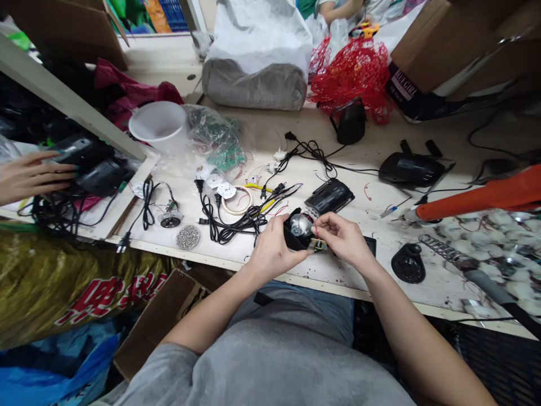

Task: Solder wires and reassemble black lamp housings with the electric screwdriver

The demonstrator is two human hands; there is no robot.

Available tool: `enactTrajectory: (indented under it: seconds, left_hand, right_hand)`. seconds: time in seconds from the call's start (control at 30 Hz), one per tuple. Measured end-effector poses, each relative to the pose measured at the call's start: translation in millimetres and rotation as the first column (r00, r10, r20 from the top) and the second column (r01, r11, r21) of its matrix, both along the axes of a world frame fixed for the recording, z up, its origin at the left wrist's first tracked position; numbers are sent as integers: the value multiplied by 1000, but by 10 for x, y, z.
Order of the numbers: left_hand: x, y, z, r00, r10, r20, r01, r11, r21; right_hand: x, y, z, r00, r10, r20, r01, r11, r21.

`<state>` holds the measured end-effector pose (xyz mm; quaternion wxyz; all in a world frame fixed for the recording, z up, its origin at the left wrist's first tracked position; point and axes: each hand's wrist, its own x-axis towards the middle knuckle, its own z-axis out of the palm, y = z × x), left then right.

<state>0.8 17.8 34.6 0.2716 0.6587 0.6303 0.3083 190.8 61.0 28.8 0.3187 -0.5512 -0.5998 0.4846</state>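
Note:
At the front edge of the bench, my left hand (274, 243) is wrapped round a black plastic housing (295, 241). A silver motor (301, 224) sits inside the housing's open side. My right hand (340, 235) is closed in a pinch on a thin red wire (316, 230) beside the motor. Below those fingertips is a small circuit board (320, 245), partly hidden. Just behind my hands lies a black ribbed casing (329, 195). Power cords (228, 228) with plugs are bundled to the left of my left hand.
A round perforated disc (188, 237) lies near the left edge, with a white bucket (158, 127) behind. An orange-handled tool (477, 194) and its coiled spring (443, 251) jut in from the right. A black round part (408, 263) lies nearby. Another person's hand (36, 176) touches black devices at left.

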Motion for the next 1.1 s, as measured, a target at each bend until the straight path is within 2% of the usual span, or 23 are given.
enactTrajectory:
  seconds: [0.17, 0.23, 0.33, 0.43, 0.6, 0.8, 1.0, 1.1]
  left_hand:
    - [27, -1, 30, 1000, 6, -8, -6, 1000, -26]
    - [39, -7, 37, 1000, 4, -17, -4, 999, -37]
    - [48, -14, 44, 999, -23, -27, 23, 1000, -10]
    - [47, -19, 48, 995, -85, -51, 87, 996, 35]
    - [48, -23, 27, 987, -115, -116, 117, 993, 11]
    - [35, -2, -12, 985, -123, -120, 125, 992, 10]
    - [58, -48, -107, 977, -107, -186, 115, 993, 34]
    - [118, -97, -189, 957, -58, -286, 81, 994, 68]
  right_hand:
    - [76, -17, -5, 994, -6, -108, -3, 997, -80]
    - [80, -53, 14, 994, -30, -103, 22, 997, -72]
    - [55, -113, 36, 999, -39, 7, 39, 998, 39]
    - [19, -142, 37, 994, -20, 108, -1, 982, 191]
    - [-23, -136, 31, 968, -25, 251, -89, 897, 433]
    - [-52, -132, 11, 933, -49, 356, -196, 762, 618]
    - [-55, -84, -35, 910, -14, 414, -304, 655, 692]
    - [-46, -69, -44, 897, 29, 441, -358, 634, 685]
